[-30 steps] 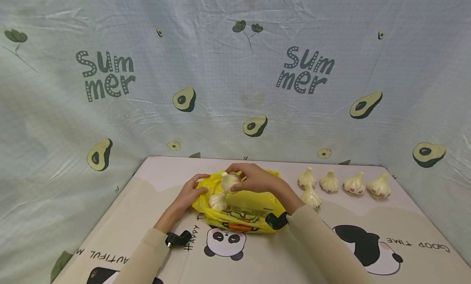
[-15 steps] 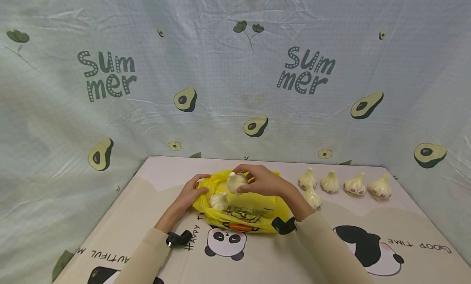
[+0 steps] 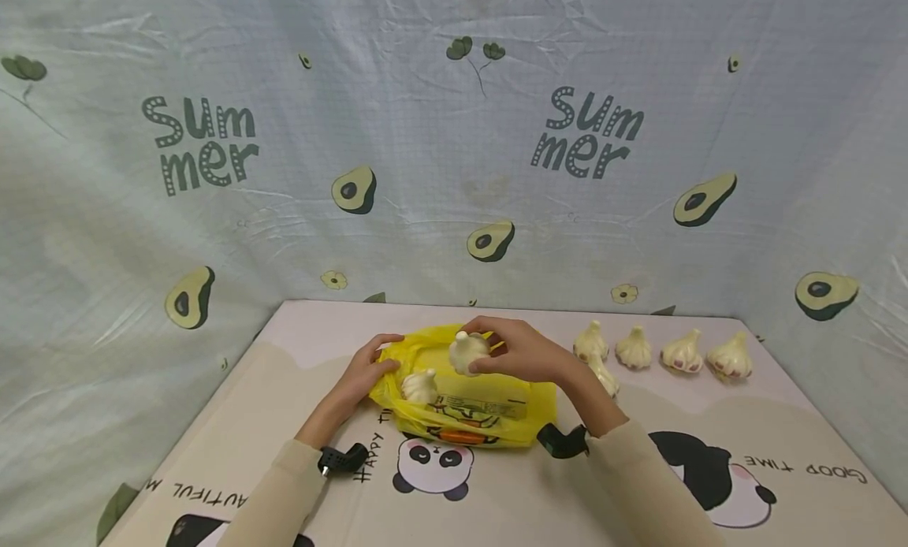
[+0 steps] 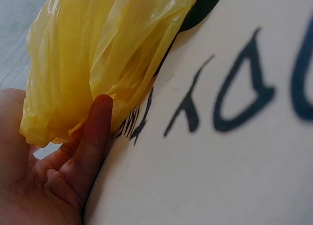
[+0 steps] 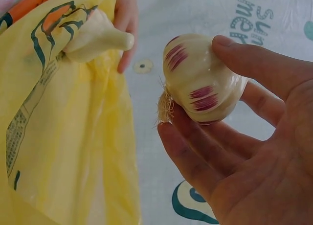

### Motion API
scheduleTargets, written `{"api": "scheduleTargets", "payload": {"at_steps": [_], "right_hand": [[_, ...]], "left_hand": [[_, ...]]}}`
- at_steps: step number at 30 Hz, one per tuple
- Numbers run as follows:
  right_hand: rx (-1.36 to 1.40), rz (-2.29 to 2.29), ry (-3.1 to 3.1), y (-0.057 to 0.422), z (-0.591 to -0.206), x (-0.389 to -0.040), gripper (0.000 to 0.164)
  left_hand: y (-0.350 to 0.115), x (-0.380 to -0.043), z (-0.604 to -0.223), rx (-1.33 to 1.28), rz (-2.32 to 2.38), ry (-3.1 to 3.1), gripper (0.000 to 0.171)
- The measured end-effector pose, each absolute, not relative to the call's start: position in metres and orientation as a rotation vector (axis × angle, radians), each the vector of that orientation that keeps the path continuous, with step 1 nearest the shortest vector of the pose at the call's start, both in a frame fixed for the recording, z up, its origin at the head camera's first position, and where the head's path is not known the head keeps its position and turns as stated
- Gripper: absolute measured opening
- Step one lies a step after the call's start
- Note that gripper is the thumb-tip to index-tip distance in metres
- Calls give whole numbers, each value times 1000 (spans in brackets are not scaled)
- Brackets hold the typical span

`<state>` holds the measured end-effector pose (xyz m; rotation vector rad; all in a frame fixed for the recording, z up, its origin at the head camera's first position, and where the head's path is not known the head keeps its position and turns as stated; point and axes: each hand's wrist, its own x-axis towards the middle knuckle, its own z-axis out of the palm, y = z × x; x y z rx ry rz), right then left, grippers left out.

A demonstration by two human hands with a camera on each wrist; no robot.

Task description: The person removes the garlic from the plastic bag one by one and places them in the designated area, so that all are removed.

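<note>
A yellow plastic bag [image 3: 516,429] lies on the table with its mouth spread. My left hand [image 3: 363,372] grips its left edge; in the left wrist view the thumb and fingers [image 4: 95,127] pinch the gathered plastic [image 4: 73,63]. Above the bag, my right hand [image 3: 521,351] holds a white garlic bulb [image 3: 466,353] between thumb and fingertips. Purple streaks and a tuft of roots show on that garlic bulb [image 5: 200,80] in the right wrist view. Another garlic bulb [image 3: 420,387] rests in the bag's mouth near my left hand.
Several garlic bulbs [image 3: 683,353] stand in a row on the right side of the table, with one garlic bulb [image 3: 604,376] in front of the row, partly behind my right wrist. A printed curtain [image 3: 404,121] rises behind the patterned tabletop [image 3: 496,500].
My right hand has moved a little to the right with the garlic bulb, away from the bulb lying in the bag. The left hand has kept its grip on the bag.
</note>
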<state>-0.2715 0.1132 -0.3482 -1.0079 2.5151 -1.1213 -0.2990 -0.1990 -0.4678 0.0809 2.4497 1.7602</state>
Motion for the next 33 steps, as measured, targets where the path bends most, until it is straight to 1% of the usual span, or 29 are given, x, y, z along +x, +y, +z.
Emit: {"api": "scheduleTargets", "payload": {"at_steps": [16,33], "right_hand": [[-946,-1170,2542,148,-346,-256,54],[-927,-1218,2576,189,-347,-240,49]], "left_hand": [[-199,-298,-467,110,1767,2445,50],[-198,-298,-467,86,1779,2429,50]]}}
